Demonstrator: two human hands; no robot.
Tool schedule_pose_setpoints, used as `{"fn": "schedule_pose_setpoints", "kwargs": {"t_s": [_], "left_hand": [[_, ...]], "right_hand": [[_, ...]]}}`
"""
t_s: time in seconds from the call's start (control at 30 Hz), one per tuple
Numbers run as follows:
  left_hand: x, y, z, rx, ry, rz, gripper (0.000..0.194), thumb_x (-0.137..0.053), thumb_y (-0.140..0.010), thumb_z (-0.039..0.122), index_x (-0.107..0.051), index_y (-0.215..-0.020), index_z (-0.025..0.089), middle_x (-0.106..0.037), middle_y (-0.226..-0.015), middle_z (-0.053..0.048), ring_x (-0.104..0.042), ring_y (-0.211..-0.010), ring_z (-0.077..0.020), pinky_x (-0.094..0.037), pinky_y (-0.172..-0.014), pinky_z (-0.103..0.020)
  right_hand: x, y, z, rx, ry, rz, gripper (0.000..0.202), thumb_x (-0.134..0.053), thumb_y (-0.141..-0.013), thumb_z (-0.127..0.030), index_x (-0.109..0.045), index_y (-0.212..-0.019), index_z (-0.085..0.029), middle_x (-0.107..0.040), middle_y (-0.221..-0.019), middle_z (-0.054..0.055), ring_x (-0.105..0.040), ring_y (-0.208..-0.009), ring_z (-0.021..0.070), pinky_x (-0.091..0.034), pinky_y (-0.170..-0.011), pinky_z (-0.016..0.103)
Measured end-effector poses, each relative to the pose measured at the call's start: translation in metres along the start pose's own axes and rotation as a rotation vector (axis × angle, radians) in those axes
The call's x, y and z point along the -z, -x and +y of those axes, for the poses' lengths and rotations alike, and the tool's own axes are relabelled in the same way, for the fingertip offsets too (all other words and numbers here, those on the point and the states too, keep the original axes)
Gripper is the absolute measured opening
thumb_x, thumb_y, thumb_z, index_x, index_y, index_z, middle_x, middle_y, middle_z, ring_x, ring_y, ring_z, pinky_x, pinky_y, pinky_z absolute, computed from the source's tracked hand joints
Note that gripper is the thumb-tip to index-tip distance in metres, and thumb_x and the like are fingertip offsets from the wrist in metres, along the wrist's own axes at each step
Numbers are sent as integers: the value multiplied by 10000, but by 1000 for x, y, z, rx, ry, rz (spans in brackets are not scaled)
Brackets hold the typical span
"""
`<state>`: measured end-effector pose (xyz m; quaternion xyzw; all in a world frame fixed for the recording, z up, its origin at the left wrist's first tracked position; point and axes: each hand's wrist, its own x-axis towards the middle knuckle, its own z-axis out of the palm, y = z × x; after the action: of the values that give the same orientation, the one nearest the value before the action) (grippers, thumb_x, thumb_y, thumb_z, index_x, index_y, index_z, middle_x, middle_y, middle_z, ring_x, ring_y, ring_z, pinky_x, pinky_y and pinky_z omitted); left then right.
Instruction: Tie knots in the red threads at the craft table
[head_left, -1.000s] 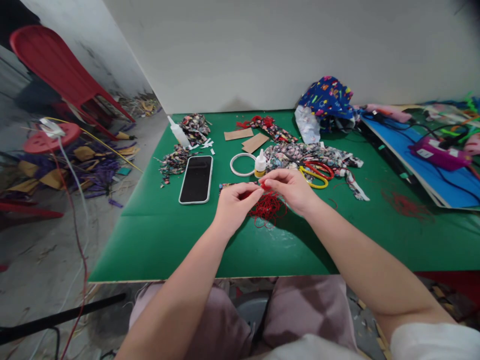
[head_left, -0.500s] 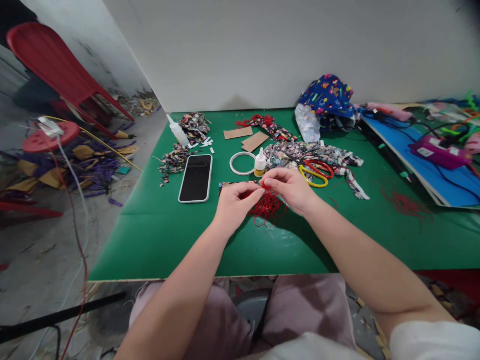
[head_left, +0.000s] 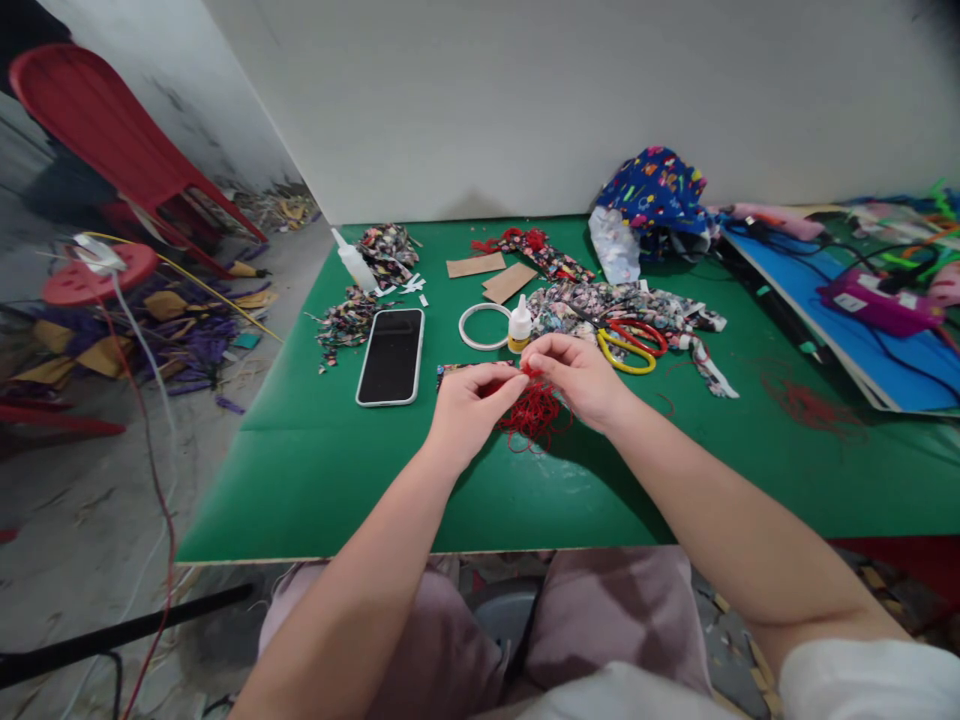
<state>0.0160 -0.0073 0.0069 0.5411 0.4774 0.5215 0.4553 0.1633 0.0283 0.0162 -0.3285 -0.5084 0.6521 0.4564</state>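
Observation:
My left hand (head_left: 472,405) and my right hand (head_left: 576,378) meet above the green table, thumbs and fingers pinched together. Red thread (head_left: 534,418) lies in a loose, looped tangle beneath them, and a small red bit of it shows at my right fingertips. What exactly sits inside the left pinch is partly hidden by the fingers. The end of a dark floral fabric strip (head_left: 448,371) shows behind my left hand. Just beyond the fingers stand a small white-capped glue bottle (head_left: 519,328) and a white ring (head_left: 484,327) lying flat.
A phone (head_left: 391,357) lies left of my hands. Scissors (head_left: 630,345) with red and yellow handles rest right, by crumpled floral fabric (head_left: 600,300). Cardboard pieces (head_left: 510,283) and a white squeeze bottle (head_left: 355,262) are farther back. A blue board (head_left: 885,340) carries cables at right.
Both hands stay in nearly the same place, still pinched over the red thread. My right fingers have shifted very slightly; the things on the table have not moved.

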Motion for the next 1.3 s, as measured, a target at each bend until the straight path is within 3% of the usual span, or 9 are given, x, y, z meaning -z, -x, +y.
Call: {"fn": "schedule_pose_setpoints", "kwargs": {"t_s": [1.3], "left_hand": [[0, 0, 1, -1, -15, 16, 147, -685, -701, 310, -720, -746, 174, -718, -744, -18, -630, -662, -130, -498, -647, -242]], "right_hand": [[-1, 1, 3, -3, -84, -14, 171, -696, -702, -320, -609, -696, -172, -598, -664, -36, -503, -548, 51, -446, -577, 213]]}}
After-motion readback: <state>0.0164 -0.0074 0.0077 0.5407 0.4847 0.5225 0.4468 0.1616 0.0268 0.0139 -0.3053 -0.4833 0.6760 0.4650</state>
